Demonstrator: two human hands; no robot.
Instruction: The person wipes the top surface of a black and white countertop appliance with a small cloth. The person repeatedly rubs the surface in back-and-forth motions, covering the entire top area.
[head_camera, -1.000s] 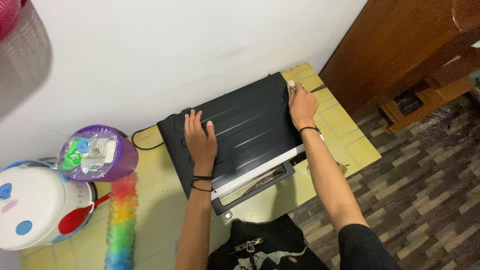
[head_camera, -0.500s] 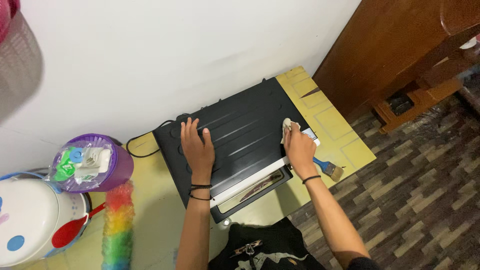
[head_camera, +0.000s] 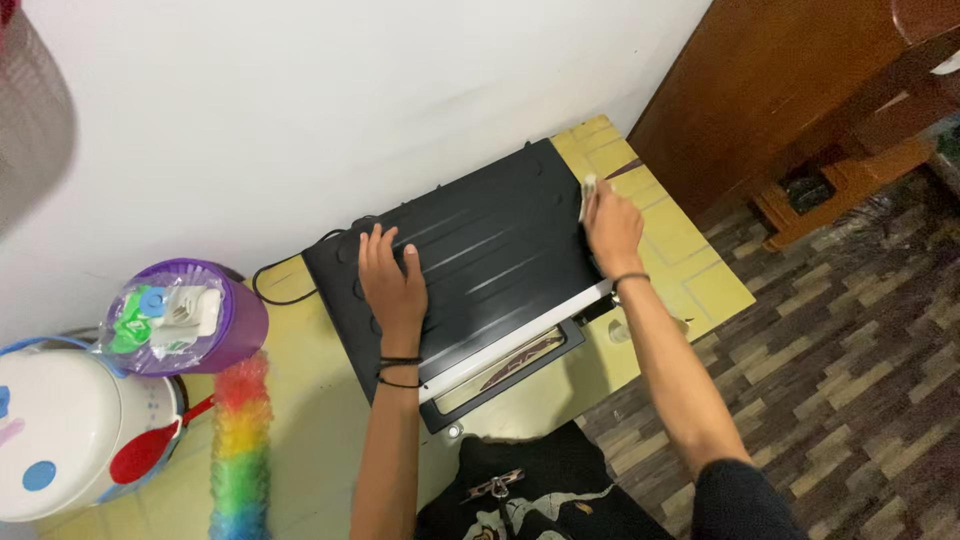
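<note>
Fingers of the left hand (head_camera: 392, 283) lie spread on the black oven (head_camera: 480, 260); the right hand (head_camera: 612, 228) pinches a white cloth (head_camera: 589, 193).

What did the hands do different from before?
The right hand slid its white cloth from the oven's front edge back toward the wall, along the right side. The left hand stayed flat on the black oven top.

Home: toaster oven (head_camera: 470, 270), rainbow duster (head_camera: 238, 450), wood-pattern floor (head_camera: 860, 380).
</note>
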